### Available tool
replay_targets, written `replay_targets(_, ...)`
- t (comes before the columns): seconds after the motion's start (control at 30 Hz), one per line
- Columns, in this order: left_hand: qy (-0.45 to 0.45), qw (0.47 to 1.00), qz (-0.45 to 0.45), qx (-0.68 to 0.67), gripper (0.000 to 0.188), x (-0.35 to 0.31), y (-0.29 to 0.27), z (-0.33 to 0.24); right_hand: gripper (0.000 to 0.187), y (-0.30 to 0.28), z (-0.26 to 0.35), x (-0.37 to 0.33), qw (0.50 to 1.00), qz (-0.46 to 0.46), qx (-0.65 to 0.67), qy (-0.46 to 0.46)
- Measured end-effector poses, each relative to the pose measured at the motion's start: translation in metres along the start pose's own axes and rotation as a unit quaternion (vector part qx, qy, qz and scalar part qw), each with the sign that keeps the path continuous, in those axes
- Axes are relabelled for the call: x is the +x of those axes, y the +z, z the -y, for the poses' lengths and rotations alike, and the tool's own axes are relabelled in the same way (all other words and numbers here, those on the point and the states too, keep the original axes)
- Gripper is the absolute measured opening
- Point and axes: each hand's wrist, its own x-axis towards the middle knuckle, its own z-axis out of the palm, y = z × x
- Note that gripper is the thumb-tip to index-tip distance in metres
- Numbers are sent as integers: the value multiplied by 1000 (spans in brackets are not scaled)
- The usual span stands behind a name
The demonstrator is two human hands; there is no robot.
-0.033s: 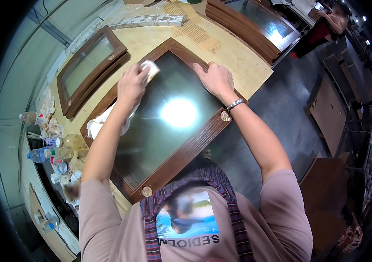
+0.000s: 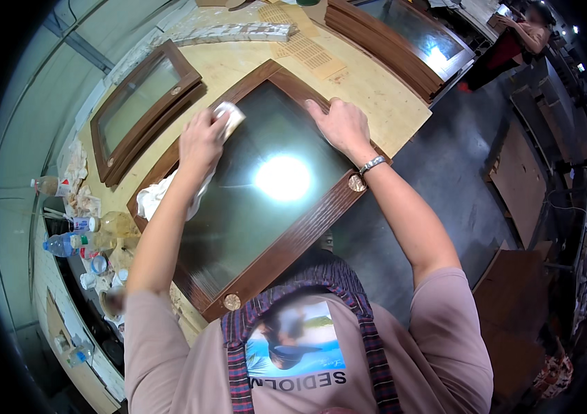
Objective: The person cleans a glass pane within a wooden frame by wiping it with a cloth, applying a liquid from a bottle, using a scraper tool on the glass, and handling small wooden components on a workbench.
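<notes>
A brown wood-framed glass panel [image 2: 252, 228] lies slantwise in front of me, with a bright light mirrored in its dark glass. Round, pale discs mark two corners of its frame on the near side. My left hand [image 2: 200, 141] is closed on a white wiping cloth [image 2: 230, 119] at the panel's left side, where frame and glass meet. Under my left forearm a second, crumpled white cloth [image 2: 159, 199] lies on the panel. My right hand [image 2: 344, 127] grips the frame's right side, thumb on top and fingers bent over the outer edge.
Beyond the panel, a smaller glazed frame [image 2: 143, 110] lies on the pale worktable [image 2: 386, 114]. Stacked frames [image 2: 386, 48] stand at the far right corner. Several bottles [image 2: 62, 245] crowd the left. Another person [image 2: 514, 41] stands at the far right, past the grey floor.
My left hand has slid slightly left and nearer along the frame with the white wiping cloth. The right hand and the panel have stayed in place.
</notes>
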Motion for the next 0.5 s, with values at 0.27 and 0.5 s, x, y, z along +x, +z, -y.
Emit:
replay_targets(0.27, -187, 982, 11, -27, 18, -149, -87, 54, 58, 4, -5, 0, 999, -32, 16, -7)
replay_targets(0.5, -400, 671, 13, -624, 17, -13, -81, -39, 50, 2, -11, 5, 997, -10, 68, 18)
